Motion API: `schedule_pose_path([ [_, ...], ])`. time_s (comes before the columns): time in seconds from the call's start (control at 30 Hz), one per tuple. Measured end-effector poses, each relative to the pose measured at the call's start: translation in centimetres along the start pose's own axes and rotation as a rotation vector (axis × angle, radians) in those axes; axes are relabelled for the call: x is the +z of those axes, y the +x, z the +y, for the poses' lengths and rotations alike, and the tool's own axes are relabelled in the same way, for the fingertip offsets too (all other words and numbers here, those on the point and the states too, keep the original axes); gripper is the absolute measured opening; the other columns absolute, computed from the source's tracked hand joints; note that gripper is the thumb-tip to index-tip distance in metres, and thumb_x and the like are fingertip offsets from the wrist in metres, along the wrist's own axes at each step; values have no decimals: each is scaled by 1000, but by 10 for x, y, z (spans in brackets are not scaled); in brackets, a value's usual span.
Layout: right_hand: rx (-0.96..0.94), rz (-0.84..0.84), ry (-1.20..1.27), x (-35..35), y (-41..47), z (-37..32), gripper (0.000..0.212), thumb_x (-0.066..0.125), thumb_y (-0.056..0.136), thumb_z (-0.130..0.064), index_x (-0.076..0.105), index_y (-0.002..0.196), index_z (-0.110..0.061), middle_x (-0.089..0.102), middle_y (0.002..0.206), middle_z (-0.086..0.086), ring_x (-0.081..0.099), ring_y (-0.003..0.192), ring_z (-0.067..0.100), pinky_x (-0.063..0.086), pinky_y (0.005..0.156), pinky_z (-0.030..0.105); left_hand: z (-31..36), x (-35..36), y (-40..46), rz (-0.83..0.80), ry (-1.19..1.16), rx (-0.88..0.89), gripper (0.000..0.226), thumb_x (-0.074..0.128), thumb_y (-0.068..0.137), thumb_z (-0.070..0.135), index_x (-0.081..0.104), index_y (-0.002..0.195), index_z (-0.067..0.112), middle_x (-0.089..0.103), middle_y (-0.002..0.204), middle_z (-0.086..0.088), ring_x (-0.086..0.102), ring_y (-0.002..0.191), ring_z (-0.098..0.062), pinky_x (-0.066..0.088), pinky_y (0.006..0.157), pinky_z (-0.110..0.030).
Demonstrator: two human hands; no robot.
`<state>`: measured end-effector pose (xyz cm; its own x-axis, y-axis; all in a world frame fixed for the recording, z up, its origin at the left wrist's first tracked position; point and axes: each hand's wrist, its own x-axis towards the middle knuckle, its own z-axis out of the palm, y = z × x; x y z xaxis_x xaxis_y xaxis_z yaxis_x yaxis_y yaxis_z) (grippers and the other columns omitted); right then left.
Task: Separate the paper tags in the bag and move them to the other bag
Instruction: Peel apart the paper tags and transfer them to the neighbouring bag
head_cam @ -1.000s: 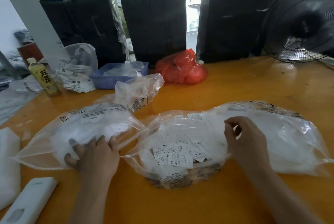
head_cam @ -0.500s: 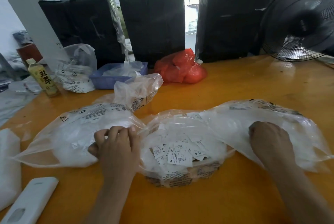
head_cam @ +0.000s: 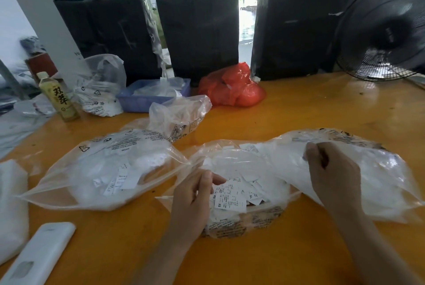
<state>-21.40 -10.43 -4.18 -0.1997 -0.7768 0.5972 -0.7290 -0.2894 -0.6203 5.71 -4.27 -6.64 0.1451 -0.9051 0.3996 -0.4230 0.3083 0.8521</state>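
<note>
Left hand [head_cam: 193, 202] pinches the middle clear plastic bag [head_cam: 232, 163]; right hand [head_cam: 331, 169] grips the right clear bag [head_cam: 379, 169]; red plastic bag [head_cam: 232, 87] and black fan [head_cam: 386, 32] stand far

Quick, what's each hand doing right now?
Left hand: pinching the middle bag's open edge.
Right hand: gripping the right bag's plastic.

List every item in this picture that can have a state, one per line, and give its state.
Clear plastic bag in the middle: mouth open, paper tags inside.
Clear plastic bag on the left: lying flat, tags inside.
Clear plastic bag on the right: edge lifted.
Left hand: reaching into the middle bag; grip unclear.
Right hand: pinching the right bag.
Yellow-labelled drink bottle: upright, capped.
Red plastic bag: bunched shut.
</note>
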Motion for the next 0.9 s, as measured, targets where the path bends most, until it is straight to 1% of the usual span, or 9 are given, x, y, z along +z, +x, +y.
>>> schedule_pose_path([
  [0.07,14,-63,237,3,-8,-12,30,51,104,-32,64,80,-20,64,64,-6,57,52,15,44,45,25,3,0,-1,-55,-124,-62,36,41,102,55,74,97,42,72,89,7,67,87,-11,53,78,-18],
  [0.17,75,-350,486,13,-23,-30,27,49,100,-40,64,79,-35,71,76,-3,57,51,16,48,48,32,7,4,-2,-191,-209,-149,38,42,98,62,71,113,44,76,105,10,71,93,-14,59,85,-29],
  [0.27,28,-536,458,27,-40,-41,28,46,96,-54,66,83,-39,70,73,-4,55,50,7,44,47,21,9,9,-3,-277,-169,-228,50,47,90,72,66,125,41,75,109,15,73,92,-10,60,83,-28],
  [0.33,-82,-512,300,35,-49,-44,36,45,91,-61,67,91,-32,67,70,-10,60,55,6,48,49,20,9,10,-4,-292,-173,-259,53,60,83,74,64,125,42,75,109,16,75,93,-10,61,84,-28],
  [0.43,-164,-499,197,41,-53,-47,42,48,90,-59,68,103,-24,69,84,-16,64,70,0,56,66,19,7,11,-4,-302,-149,-301,57,74,73,76,62,120,44,75,109,17,75,96,-9,63,85,-29],
  [0.5,-189,-514,210,45,-56,-46,17,64,95,-40,65,108,-29,67,86,-18,64,74,-6,54,71,11,5,12,-5,-294,-135,-314,54,77,73,74,63,116,44,75,107,18,75,97,-7,63,85,-28],
  [0.6,-196,-517,246,47,-62,-43,38,73,94,-16,54,115,-40,66,79,-16,65,83,-1,53,73,14,0,13,-5,-253,-153,-322,29,81,85,55,72,107,38,78,99,11,76,96,-9,63,87,-29],
  [0.7,-149,-505,301,48,-62,-45,49,75,93,-21,45,123,-44,62,75,-13,64,76,5,52,65,16,0,13,-4,-225,-221,-352,13,79,91,41,76,102,36,80,93,6,77,90,-12,61,82,-22],
  [0.9,-8,-506,460,48,-59,-42,53,77,90,-24,45,128,-41,67,91,-13,65,73,12,55,65,24,-5,15,-2,-123,-331,-414,21,77,95,20,73,114,28,82,93,0,79,90,-16,61,81,-23],
])
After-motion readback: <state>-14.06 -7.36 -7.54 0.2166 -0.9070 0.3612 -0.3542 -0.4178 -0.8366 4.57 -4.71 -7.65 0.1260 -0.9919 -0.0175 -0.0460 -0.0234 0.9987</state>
